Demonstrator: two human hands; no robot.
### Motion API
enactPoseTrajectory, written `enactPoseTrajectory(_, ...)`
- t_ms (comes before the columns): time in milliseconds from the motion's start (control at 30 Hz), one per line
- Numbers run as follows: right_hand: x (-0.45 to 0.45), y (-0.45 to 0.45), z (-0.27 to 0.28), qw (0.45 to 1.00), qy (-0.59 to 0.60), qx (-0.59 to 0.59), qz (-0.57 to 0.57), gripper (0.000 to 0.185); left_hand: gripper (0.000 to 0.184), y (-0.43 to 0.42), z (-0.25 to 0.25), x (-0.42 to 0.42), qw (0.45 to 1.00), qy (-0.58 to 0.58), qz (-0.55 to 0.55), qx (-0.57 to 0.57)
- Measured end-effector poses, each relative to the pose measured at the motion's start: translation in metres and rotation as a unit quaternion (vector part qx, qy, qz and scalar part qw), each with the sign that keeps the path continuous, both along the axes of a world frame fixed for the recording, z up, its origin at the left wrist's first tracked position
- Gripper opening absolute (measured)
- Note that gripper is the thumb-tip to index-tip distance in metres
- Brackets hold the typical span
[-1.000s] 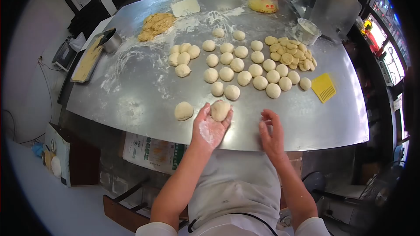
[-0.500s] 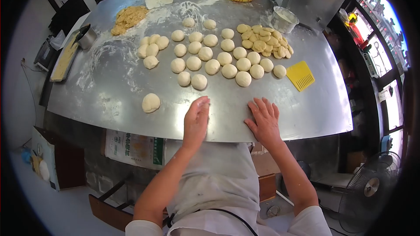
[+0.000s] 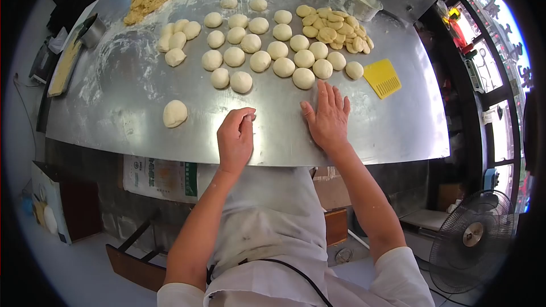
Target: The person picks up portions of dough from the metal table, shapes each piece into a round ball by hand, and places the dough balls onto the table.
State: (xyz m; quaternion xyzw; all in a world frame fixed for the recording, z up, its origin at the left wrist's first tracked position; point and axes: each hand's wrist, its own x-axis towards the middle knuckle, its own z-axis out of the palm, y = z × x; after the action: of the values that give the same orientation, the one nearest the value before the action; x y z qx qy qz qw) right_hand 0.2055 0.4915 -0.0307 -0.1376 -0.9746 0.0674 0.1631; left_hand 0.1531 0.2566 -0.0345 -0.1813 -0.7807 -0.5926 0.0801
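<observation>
My left hand (image 3: 235, 141) is held above the near part of the metal table, its fingers curled in toward the thumb. Whatever may be inside the curl is hidden. My right hand (image 3: 330, 120) lies palm down over the tabletop with fingers stretched and thumb apart, holding nothing. Its fingertips come close to a dough ball (image 3: 322, 69) at the front of a group of round white dough balls (image 3: 260, 61). A single larger dough ball (image 3: 175, 113) sits apart, left of my left hand. Right of the group lies a yellow scraper (image 3: 382, 78).
The metal table (image 3: 131, 131) is dusted with flour toward the back left. A pile of flat yellowish dough pieces (image 3: 338, 28) lies behind the balls, near a metal bowl (image 3: 363, 3). A brown crumbly mass (image 3: 148, 3) and a metal container (image 3: 92, 31) are at the left.
The view has shifted, so the table's contents appear higher and further left. My left fingers have curled in more. My right hand has reached forward, closer to the dough balls, with fingers straighter.
</observation>
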Motion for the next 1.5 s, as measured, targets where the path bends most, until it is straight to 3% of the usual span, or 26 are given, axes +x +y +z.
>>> enactPoseTrajectory(67, 0.003, -0.014, 0.008, 1.000, -0.021, 0.005, 0.013, 0.077, 0.014, 0.001, 0.000, 0.003, 1.000, 0.002, 0.003, 0.005)
enactPoseTrajectory(167, 0.002, -0.009, 0.004, 0.999, -0.024, -0.037, 0.018, 0.071, 0.014, 0.002, -0.002, 0.000, 1.000, 0.021, -0.002, -0.005)
enactPoseTrajectory(200, -0.002, 0.001, 0.005, 0.977, 0.016, -0.212, 0.008, 0.069, 0.014, 0.002, -0.004, 0.000, 1.000, 0.025, 0.001, -0.011)
enactPoseTrajectory(267, -0.006, 0.027, 0.007, 0.839, 0.075, -0.539, -0.008, 0.065, 0.015, -0.001, 0.001, 0.000, 1.000, 0.027, -0.008, -0.014)
enactPoseTrajectory(300, -0.001, 0.029, 0.016, 0.754, 0.165, -0.634, -0.042, 0.061, 0.016, -0.004, 0.002, 0.003, 1.000, 0.024, -0.011, -0.017)
enactPoseTrajectory(367, 0.016, 0.036, 0.024, 0.693, 0.245, -0.674, -0.068, 0.051, 0.015, -0.005, 0.000, 0.003, 1.000, 0.023, -0.010, -0.013)
enactPoseTrajectory(500, 0.039, 0.038, 0.010, 0.749, 0.220, -0.622, -0.071, 0.039, 0.015, -0.002, -0.002, 0.005, 1.000, 0.017, -0.018, -0.001)
enactPoseTrajectory(567, 0.041, 0.020, 0.027, 0.746, 0.199, -0.632, -0.067, 0.035, 0.021, 0.004, 0.003, 0.019, 0.989, -0.125, -0.071, 0.042)
enactPoseTrajectory(600, 0.040, 0.008, 0.035, 0.780, 0.191, -0.595, -0.026, 0.040, 0.036, 0.005, 0.003, 0.027, 0.965, -0.184, -0.162, 0.091)
enactPoseTrajectory(667, 0.031, -0.021, 0.050, 0.800, 0.177, -0.571, 0.041, 0.050, 0.057, 0.022, 0.032, 0.049, 0.906, -0.312, -0.238, 0.155)
enactPoseTrajectory(767, 0.031, -0.060, 0.067, 0.821, 0.117, -0.544, 0.126, 0.066, 0.057, 0.038, 0.055, 0.060, 0.752, -0.479, -0.295, 0.342)
enactPoseTrajectory(900, 0.019, -0.072, 0.062, 0.828, 0.140, -0.513, 0.177, 0.084, 0.051, 0.021, 0.027, 0.055, 0.713, -0.532, -0.292, 0.351)
enactPoseTrajectory(1000, 0.018, -0.078, 0.062, 0.899, 0.070, -0.365, 0.232, 0.084, 0.044, 0.009, 0.029, 0.059, 0.704, -0.535, -0.277, 0.376)
enactPoseTrajectory(1100, 0.021, -0.094, 0.069, 0.880, 0.034, -0.380, 0.283, 0.082, 0.042, 0.001, 0.025, 0.056, 0.687, -0.528, -0.281, 0.412)
enactPoseTrajectory(1167, 0.019, -0.099, 0.072, 0.757, 0.133, -0.598, 0.227, 0.064, 0.044, -0.005, 0.025, 0.057, 0.701, -0.534, -0.279, 0.382)
enactPoseTrajectory(1233, 0.008, -0.080, 0.064, 0.550, 0.248, -0.785, 0.140, 0.053, 0.047, -0.005, 0.015, 0.060, 0.720, -0.517, -0.235, 0.399)
enactPoseTrajectory(1300, 0.008, -0.056, 0.069, 0.605, 0.365, -0.704, 0.068, 0.042, 0.049, -0.006, 0.009, 0.060, 0.721, -0.497, -0.198, 0.442)
enactPoseTrajectory(1333, 0.012, -0.052, 0.076, 0.666, 0.352, -0.655, 0.064, 0.046, 0.050, -0.007, 0.009, 0.058, 0.712, -0.485, -0.186, 0.473)
enactPoseTrajectory(1433, 0.033, -0.046, 0.074, 0.852, 0.047, -0.474, 0.218, 0.062, 0.050, -0.009, 0.021, 0.053, 0.693, -0.483, -0.175, 0.505)
enactPoseTrajectory(1467, 0.039, -0.052, 0.069, 0.883, -0.014, -0.398, 0.247, 0.081, 0.049, -0.009, 0.025, 0.053, 0.688, -0.488, -0.176, 0.508)
enactPoseTrajectory(1500, 0.042, -0.060, 0.068, 0.890, -0.021, -0.381, 0.250, 0.082, 0.049, -0.009, 0.024, 0.052, 0.687, -0.496, -0.199, 0.493)
